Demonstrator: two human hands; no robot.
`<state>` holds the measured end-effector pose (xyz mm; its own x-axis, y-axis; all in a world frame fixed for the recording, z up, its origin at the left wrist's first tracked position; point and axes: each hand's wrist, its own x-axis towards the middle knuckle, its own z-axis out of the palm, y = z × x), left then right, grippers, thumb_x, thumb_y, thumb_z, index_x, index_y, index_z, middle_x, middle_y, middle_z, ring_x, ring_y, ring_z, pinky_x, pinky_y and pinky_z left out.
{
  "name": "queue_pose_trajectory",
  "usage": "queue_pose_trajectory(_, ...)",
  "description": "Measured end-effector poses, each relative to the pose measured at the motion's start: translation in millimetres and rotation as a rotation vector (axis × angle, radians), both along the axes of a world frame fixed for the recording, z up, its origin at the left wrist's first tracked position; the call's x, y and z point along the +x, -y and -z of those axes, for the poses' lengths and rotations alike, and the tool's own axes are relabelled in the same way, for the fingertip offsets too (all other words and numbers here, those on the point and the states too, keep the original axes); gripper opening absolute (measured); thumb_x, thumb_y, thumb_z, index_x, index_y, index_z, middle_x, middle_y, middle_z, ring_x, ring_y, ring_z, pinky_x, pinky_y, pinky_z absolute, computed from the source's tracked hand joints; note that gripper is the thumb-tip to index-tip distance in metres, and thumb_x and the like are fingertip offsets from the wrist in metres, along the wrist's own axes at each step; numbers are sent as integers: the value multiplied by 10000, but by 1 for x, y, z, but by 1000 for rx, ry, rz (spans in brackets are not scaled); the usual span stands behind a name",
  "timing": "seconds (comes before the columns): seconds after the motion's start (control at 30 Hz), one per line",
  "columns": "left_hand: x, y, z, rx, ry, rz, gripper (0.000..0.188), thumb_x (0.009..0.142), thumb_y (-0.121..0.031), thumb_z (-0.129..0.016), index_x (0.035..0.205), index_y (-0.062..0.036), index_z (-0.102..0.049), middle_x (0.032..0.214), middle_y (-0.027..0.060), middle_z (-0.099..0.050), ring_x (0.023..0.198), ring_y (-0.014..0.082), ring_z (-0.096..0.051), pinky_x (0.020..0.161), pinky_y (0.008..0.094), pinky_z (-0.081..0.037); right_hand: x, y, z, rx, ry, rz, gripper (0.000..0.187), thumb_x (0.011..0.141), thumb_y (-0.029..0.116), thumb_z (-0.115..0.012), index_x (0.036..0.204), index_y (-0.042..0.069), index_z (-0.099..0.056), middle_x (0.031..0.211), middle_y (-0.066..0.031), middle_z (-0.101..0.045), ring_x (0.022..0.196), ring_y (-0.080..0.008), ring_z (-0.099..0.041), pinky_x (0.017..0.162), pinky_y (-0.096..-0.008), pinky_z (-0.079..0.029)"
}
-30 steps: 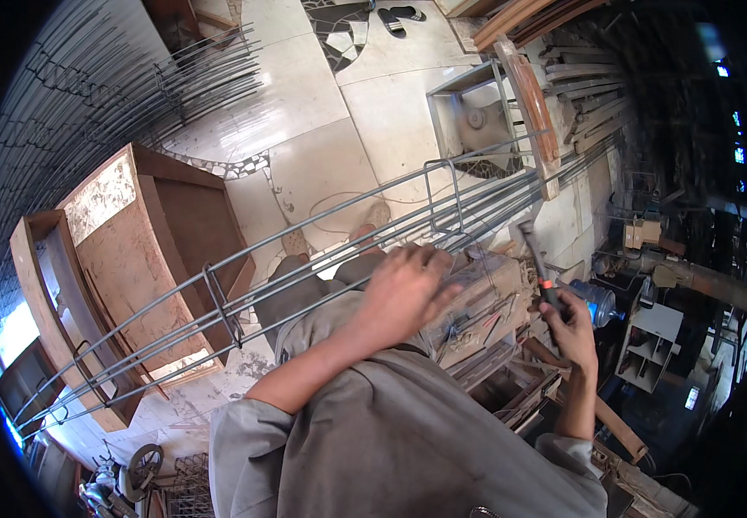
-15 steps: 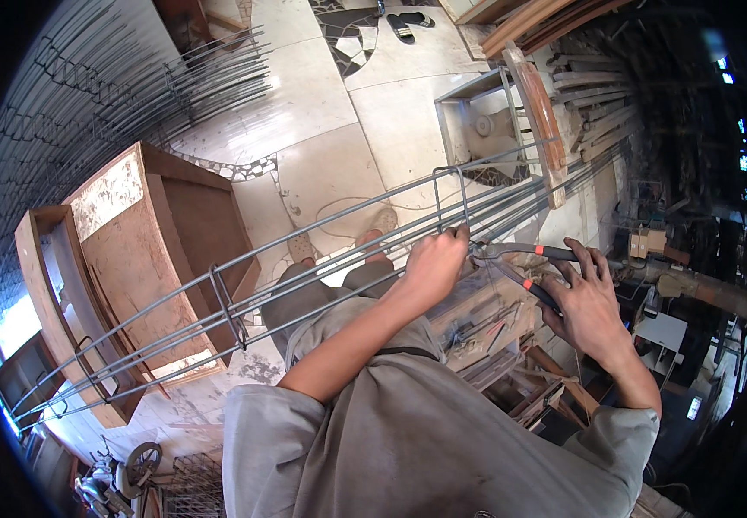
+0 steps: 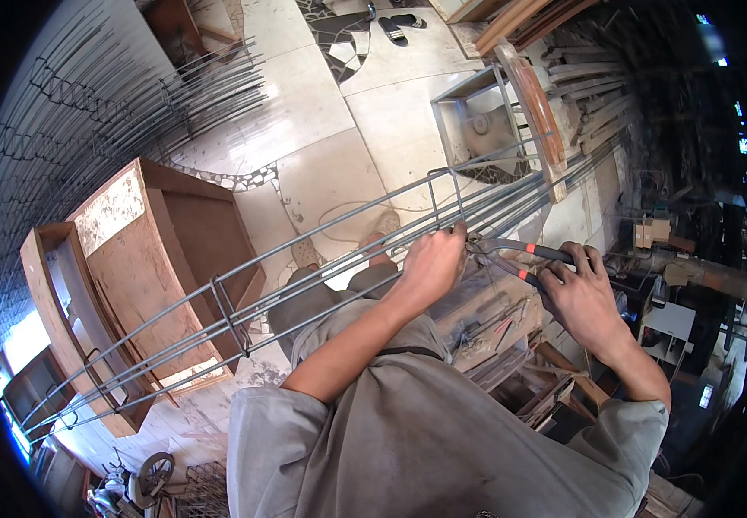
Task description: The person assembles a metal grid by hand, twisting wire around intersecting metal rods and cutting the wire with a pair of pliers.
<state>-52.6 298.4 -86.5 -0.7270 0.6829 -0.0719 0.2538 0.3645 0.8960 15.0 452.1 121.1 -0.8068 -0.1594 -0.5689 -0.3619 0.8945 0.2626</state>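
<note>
A long cage of steel rods (image 3: pixel 326 290) runs slantwise across the front of my body, with bent wire stirrups (image 3: pixel 228 312) around it. Near its right part, my left hand (image 3: pixel 434 263) is closed on the lower end of a stirrup (image 3: pixel 432 192), its fingertips against the rods. My right hand (image 3: pixel 588 298) holds pincers (image 3: pixel 512 248) by their black handles with orange bands. Their jaws meet the rods just right of my left fingertips. What exactly lies between the jaws is too small to tell.
A wooden cabinet (image 3: pixel 145 259) under the cage bears its left part; a wooden piece (image 3: pixel 533 112) stands by the right end. Below the rods is a workbench (image 3: pixel 499 324) with small tools. Many rods (image 3: pixel 140 104) lie at far left, a metal frame (image 3: pixel 477 95) ahead.
The pincers' handles have come closer together in my right hand. My left hand stays at the same stirrup. The whole view has shifted slightly.
</note>
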Motion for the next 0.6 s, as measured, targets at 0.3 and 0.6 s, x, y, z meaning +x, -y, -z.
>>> queue_pose_trajectory(0.3,3,0,-1,-54,3,-58,243,855,-202,-645,1032,-41,-604,731,200,-683,726,405,-690,603,564,-494,6,-3,2,65,-51,-102,311,798,151,-637,1090,48,-661,1082,-107,-642,1251,-320,-478,1061,-490,-352)
queue_pose_trajectory(0.6,-3,3,-8,-17,23,10,329,838,-70,-594,1127,87,-578,762,277,-665,758,439,-683,679,505,-551,4,-4,0,38,-82,-138,311,763,110,-611,1062,36,-660,1050,-114,-646,1225,-328,-502,1032,-478,-380)
